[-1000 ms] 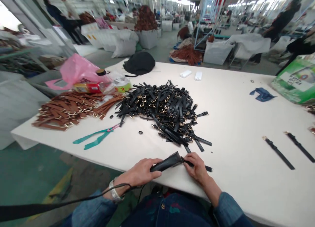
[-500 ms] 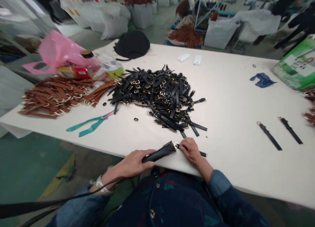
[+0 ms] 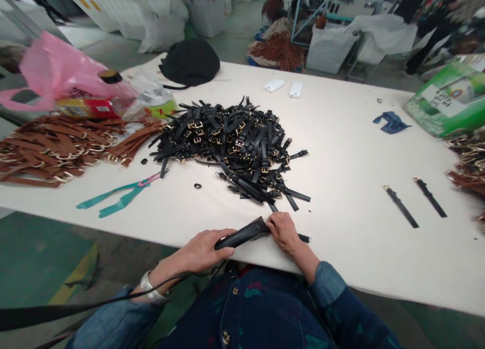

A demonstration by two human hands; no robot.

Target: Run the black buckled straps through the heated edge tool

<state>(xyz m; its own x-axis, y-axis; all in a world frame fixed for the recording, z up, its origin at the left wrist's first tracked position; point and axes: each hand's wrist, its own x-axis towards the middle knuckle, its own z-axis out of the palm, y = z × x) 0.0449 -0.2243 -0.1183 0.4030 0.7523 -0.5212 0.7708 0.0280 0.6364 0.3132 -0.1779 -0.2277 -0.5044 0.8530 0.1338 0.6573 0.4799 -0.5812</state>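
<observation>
My left hand [image 3: 200,250] grips a long black tube-like piece [image 3: 244,233] that looks like folded leather, held aslant over the table's front edge. My right hand [image 3: 284,233] is closed on a short black buckle strap [image 3: 304,238], whose tail sticks out to the right under the palm. The fingertips of my right hand meet the wider end of the black piece. The strap's buckle is hidden there, so I cannot tell whether it is inside or beside that end. Just beyond lies a heap of black buckle straps [image 3: 235,142] with gold-coloured buckles.
Teal-handled scissors [image 3: 117,195] and brown straps [image 3: 56,147] lie to the left, before a pink bag [image 3: 64,68]. Two black straps [image 3: 400,207] lie apart on the right of the white table [image 3: 348,248]. A black cap [image 3: 191,61] and a green package [image 3: 449,99] sit farther back.
My right hand has moved slightly left to the end of the black piece, and the strap's buckle, visible before, is now hidden. The whole view has shifted a little to the right.
</observation>
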